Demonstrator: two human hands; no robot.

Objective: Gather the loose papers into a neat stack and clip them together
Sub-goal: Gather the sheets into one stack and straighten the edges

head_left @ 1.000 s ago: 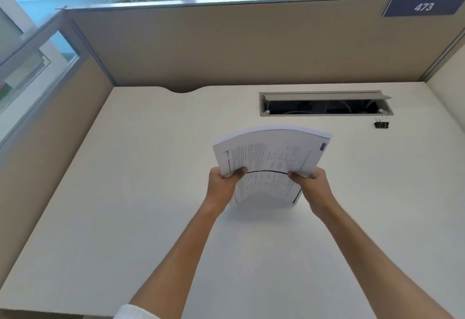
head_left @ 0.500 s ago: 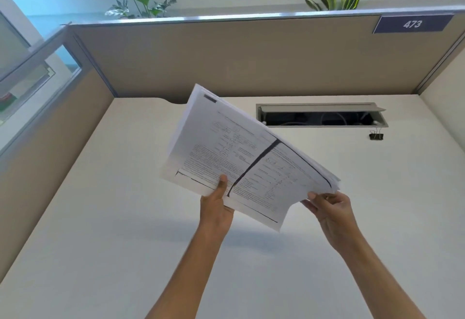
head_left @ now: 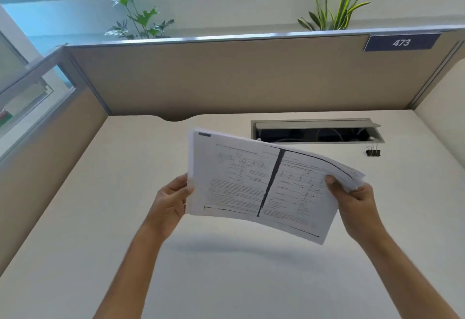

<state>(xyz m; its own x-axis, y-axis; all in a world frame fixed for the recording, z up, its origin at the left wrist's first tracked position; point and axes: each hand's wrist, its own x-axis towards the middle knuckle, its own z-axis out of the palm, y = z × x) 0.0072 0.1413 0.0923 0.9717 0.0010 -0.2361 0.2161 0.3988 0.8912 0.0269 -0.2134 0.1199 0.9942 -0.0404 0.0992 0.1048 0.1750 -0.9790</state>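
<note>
A stack of printed papers (head_left: pixel 254 182) is held in the air above the white desk (head_left: pixel 100 218), its printed face toward me and its long side roughly level. My left hand (head_left: pixel 171 202) grips the stack's left edge. My right hand (head_left: pixel 354 202) pinches the right edge, thumb on top, where the sheets fan apart a little. A small black binder clip (head_left: pixel 373 152) lies on the desk at the far right, apart from both hands.
An open cable tray (head_left: pixel 317 132) is cut into the desk near the back, just behind the clip. Beige partition walls (head_left: pixel 226 79) close in the desk at the back and both sides. Plants stand behind the back partition.
The stack went from standing on the desk to being lifted and turned flat. My left hand has shifted from the bottom edge to the left edge; my right hand now pinches the right edge.
</note>
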